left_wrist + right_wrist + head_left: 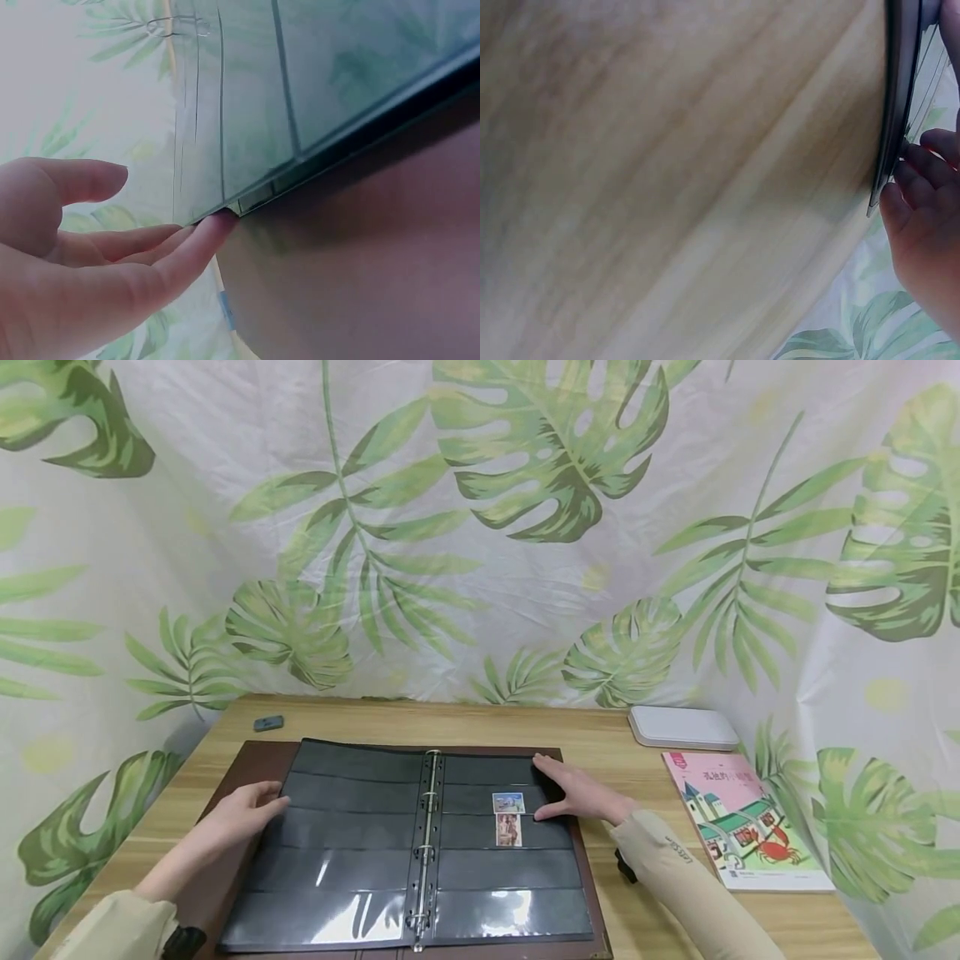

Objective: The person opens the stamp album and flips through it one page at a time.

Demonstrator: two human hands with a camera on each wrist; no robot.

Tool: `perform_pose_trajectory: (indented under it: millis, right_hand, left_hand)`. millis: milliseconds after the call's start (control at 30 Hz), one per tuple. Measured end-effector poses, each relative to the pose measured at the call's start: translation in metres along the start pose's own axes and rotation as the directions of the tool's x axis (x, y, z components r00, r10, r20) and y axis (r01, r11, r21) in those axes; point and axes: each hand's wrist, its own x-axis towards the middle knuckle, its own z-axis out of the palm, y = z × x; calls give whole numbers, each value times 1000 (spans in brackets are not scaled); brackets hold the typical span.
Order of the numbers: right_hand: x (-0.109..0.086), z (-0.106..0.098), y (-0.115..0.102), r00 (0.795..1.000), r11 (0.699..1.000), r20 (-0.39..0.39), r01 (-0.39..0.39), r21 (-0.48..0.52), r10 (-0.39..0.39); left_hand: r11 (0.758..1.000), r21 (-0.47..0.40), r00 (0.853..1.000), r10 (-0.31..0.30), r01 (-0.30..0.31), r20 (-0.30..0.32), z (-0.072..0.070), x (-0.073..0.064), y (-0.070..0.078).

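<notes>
A stamp album [360, 843] with black pocket pages on a ring binder [427, 827] lies open on the table. On its right page are two stamps, a bluish one [508, 802] above a reddish-brown one [508, 830]. My left hand [243, 814] is at the outer edge of the left page, fingertips touching the underside of that edge [240, 210] while the thumb stands apart from it. My right hand [581, 792] rests by the right page's upper outer edge, thumb pointing toward the stamps. In the right wrist view, the right fingers [919, 176] meet the album's side.
Behind the album at the left lies a small dark grey block [268, 723]. A white case [682, 727] stands at the back right, with a pink picture book [746, 822] in front of it. A leaf-patterned cloth [465, 568] hangs behind the wooden table [450, 718].
</notes>
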Motion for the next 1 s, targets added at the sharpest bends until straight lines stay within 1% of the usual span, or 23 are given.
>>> perform_pose_trajectory:
  millis: [200,267,367,400,433,533,633,833,900,1000]
  right_hand:
    - [0,1,1,999,999,-19,28,-31,-28]
    - [-1,2,1,999,999,-26,23,-31,-24]
    - [-1,3,1,999,1000,-34,4,-31,-5]
    - [-2,3,1,999,1000,-38,-2,-31,1]
    - [-2,3,1,999,1000,-43,-5,-30,4]
    - [-2,4,1,999,999,-47,-19,-41,17]
    - [-2,4,1,999,998,-48,-27,-49,25]
    - [0,4,-2,998,998,-51,-34,-62,31]
    - [0,4,-3,998,997,-48,-40,-69,37]
    - [1,4,-5,998,995,-41,-53,-83,50]
  left_hand:
    - [992,114,996,52,-43,-75,13,2,-2]
    - [986,153,991,89,-73,-103,19,2,-3]
    - [968,212,977,164,-133,-134,30,3,-6]
    - [962,228,973,186,-152,-136,33,2,-7]
    - [959,233,972,197,-164,-127,36,2,-8]
    - [957,224,975,206,-184,-79,42,0,-11]
    - [962,211,981,189,-175,-46,47,-2,-13]
    - [940,281,972,223,-194,-78,55,-3,-17]
    - [936,292,970,229,-195,-86,57,-3,-17]
    - [939,289,970,224,-189,-92,58,-3,-17]
